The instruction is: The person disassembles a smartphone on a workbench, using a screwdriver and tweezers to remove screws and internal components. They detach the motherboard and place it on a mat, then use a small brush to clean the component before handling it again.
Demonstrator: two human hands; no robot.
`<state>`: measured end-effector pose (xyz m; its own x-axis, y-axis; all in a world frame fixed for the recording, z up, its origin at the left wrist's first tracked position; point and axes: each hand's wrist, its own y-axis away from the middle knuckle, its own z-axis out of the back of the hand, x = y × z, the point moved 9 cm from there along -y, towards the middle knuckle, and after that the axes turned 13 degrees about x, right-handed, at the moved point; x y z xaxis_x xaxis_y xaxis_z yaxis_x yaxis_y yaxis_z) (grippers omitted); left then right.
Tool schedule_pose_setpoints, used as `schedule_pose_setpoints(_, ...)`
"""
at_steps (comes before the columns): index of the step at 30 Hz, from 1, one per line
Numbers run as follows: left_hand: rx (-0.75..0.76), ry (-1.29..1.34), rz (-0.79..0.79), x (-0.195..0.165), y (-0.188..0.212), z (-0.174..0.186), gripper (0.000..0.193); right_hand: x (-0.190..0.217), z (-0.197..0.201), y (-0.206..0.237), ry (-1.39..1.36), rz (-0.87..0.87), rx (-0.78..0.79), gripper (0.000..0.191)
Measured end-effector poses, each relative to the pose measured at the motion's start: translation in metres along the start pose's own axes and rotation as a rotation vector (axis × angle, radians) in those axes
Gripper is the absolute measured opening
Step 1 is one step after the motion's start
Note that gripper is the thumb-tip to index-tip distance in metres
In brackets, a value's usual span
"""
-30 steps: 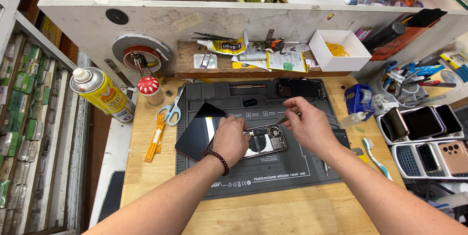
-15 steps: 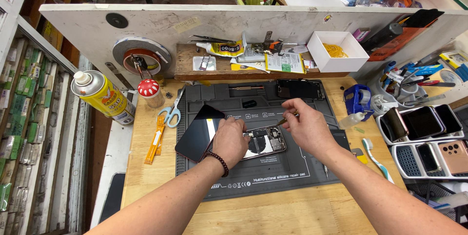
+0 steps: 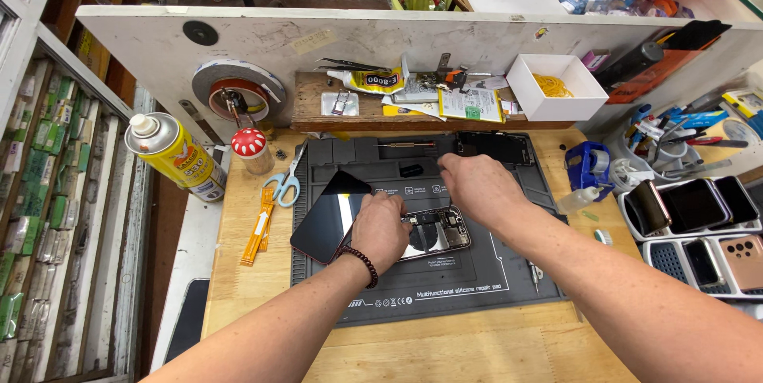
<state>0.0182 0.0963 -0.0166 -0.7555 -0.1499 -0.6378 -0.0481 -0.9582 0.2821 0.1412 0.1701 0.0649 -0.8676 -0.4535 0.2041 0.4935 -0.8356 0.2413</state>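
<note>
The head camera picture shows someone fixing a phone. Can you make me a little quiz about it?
1. True or false: the left hand rests on the opened phone on the dark repair mat.
2. What lies just left of the mat? A) scissors B) a hammer C) a spoon
3. Fill in: the spray can at the left is mostly ____ in colour.

Key
1. True. The right hand is over the mat just behind the phone.
2. A. The scissors have light blue handles.
3. Yellow.
</note>
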Motion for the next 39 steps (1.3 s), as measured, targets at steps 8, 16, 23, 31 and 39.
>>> schedule_pose_setpoints(8, -0.010, 0.024, -0.011, 0.000, 0.001, -0.002, 0.023, 0.000, -0.002, 0.007, -0.169, 0.207, 0.066, 0.031)
schedule_pose_setpoints(16, -0.008, 0.005, -0.008, 0.001, 0.001, -0.001, 0.024, -0.003, 0.004, 0.016, -0.147, 0.014, 0.107, 0.024)
schedule_pose_setpoints(23, 0.004, 0.005, -0.004, 0.001, 0.002, 0.000, 0.023, -0.007, 0.001, 0.018, -0.083, -0.024, 0.087, 0.024)
schedule_pose_setpoints(31, -0.001, 0.004, -0.010, 0.000, 0.003, 0.001, 0.023, -0.012, 0.000, 0.026, -0.080, -0.024, 0.064, 0.024)
schedule_pose_setpoints(39, -0.023, -0.007, -0.032, 0.000, 0.003, 0.000, 0.024, -0.042, -0.017, 0.032, -0.214, -0.191, 0.126, 0.022)
